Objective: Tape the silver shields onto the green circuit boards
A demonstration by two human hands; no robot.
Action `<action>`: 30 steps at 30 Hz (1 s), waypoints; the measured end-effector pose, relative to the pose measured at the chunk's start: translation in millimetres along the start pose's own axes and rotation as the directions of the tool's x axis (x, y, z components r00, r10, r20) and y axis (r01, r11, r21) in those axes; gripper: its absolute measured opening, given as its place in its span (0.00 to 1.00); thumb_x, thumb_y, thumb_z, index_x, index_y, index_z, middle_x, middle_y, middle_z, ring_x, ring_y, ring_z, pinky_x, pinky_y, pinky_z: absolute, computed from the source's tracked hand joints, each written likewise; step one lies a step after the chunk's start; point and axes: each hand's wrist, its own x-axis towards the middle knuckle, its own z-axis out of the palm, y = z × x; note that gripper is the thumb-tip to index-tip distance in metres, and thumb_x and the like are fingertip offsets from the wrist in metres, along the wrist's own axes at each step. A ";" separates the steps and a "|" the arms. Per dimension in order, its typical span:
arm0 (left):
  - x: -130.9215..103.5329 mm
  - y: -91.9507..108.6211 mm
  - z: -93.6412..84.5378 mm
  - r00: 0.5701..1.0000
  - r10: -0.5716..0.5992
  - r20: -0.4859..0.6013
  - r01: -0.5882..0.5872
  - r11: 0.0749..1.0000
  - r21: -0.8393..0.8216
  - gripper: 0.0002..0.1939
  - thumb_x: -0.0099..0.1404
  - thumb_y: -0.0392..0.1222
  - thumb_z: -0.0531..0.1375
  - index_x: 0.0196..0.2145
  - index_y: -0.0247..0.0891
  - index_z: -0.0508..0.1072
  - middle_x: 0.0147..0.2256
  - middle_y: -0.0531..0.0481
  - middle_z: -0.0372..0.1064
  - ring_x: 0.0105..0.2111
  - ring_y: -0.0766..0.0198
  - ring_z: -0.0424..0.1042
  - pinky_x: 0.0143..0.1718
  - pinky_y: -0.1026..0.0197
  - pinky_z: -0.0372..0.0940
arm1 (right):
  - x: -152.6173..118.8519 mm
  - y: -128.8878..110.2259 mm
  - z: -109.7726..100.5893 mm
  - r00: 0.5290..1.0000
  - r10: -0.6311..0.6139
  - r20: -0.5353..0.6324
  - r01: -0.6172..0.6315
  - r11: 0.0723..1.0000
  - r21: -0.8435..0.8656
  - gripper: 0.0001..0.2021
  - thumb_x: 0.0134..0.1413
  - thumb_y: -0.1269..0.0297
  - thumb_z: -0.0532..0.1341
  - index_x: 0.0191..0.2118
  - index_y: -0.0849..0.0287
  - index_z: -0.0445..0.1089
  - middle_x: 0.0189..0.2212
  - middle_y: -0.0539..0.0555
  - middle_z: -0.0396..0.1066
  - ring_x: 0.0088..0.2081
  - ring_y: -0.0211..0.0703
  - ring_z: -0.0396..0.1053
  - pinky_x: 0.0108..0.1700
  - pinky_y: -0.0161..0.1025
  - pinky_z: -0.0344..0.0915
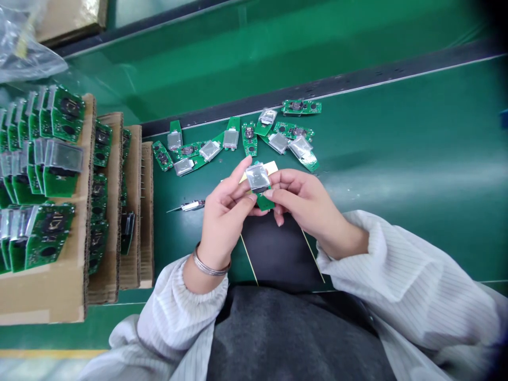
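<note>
A small green circuit board with a grey screen [258, 178] is held up between my two hands, screen side facing up. My left hand [226, 214] grips its left side with thumb and fingers. My right hand [304, 203] pinches its lower right edge, the thumb near the bottom of the screen. Beneath the hands lies a black mat [281, 254] with thin yellow edges. A pale yellow piece [271, 168] shows just behind the board. Left of my left hand rests a thin metal-tipped tool [192, 205] on the green table.
Several circuit boards [230, 138] lie scattered along the back of the table [397, 159], below a dark ledge [222, 108]. At the left stand cardboard racks [47, 293] holding rows of boards. A clear plastic bag [27, 53] is at the upper left.
</note>
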 end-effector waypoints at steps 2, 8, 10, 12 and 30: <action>0.5 0.6 -0.5 1.000 -0.006 0.004 0.006 1.000 0.004 0.29 0.63 0.33 0.65 0.61 0.50 0.74 0.50 0.51 0.80 0.37 0.64 0.80 0.34 0.64 0.79 | 0.5 -0.3 -0.4 1.000 0.006 0.005 -0.006 1.000 0.014 0.10 0.48 0.63 0.70 0.33 0.60 0.71 0.22 0.45 0.69 0.17 0.32 0.64 0.16 0.31 0.65; 1.8 2.7 -1.5 0.997 -0.068 0.027 0.069 0.997 -0.040 0.31 0.62 0.34 0.65 0.63 0.49 0.72 0.50 0.51 0.80 0.37 0.65 0.80 0.34 0.64 0.79 | 1.6 -3.4 -2.0 0.997 0.083 0.005 -0.083 0.994 0.071 0.08 0.47 0.64 0.70 0.33 0.61 0.74 0.20 0.46 0.68 0.18 0.32 0.64 0.17 0.30 0.66; 2.2 2.4 -1.2 0.996 -0.081 0.022 0.082 0.995 -0.049 0.32 0.61 0.34 0.65 0.63 0.48 0.72 0.49 0.51 0.81 0.35 0.66 0.79 0.33 0.65 0.78 | 1.6 -4.8 -2.2 0.993 0.121 0.002 -0.121 0.989 0.088 0.08 0.46 0.64 0.71 0.32 0.61 0.74 0.20 0.47 0.69 0.18 0.32 0.64 0.17 0.30 0.66; 2.5 1.6 -0.4 0.996 -0.087 0.002 0.087 0.995 -0.050 0.32 0.60 0.35 0.67 0.62 0.47 0.72 0.44 0.53 0.82 0.32 0.68 0.78 0.32 0.66 0.78 | 1.7 -5.2 -2.1 0.990 0.139 -0.003 -0.138 0.986 0.099 0.10 0.44 0.64 0.72 0.31 0.61 0.74 0.21 0.48 0.70 0.18 0.32 0.64 0.16 0.30 0.66; 2.3 -7.3 3.0 1.000 -0.014 0.010 0.015 0.999 -0.051 0.29 0.65 0.34 0.64 0.62 0.49 0.73 0.48 0.52 0.81 0.35 0.67 0.80 0.30 0.68 0.78 | 2.0 -0.9 1.0 0.999 0.035 -0.033 -0.036 0.999 -0.017 0.13 0.44 0.64 0.74 0.32 0.62 0.72 0.21 0.45 0.69 0.18 0.31 0.64 0.16 0.28 0.64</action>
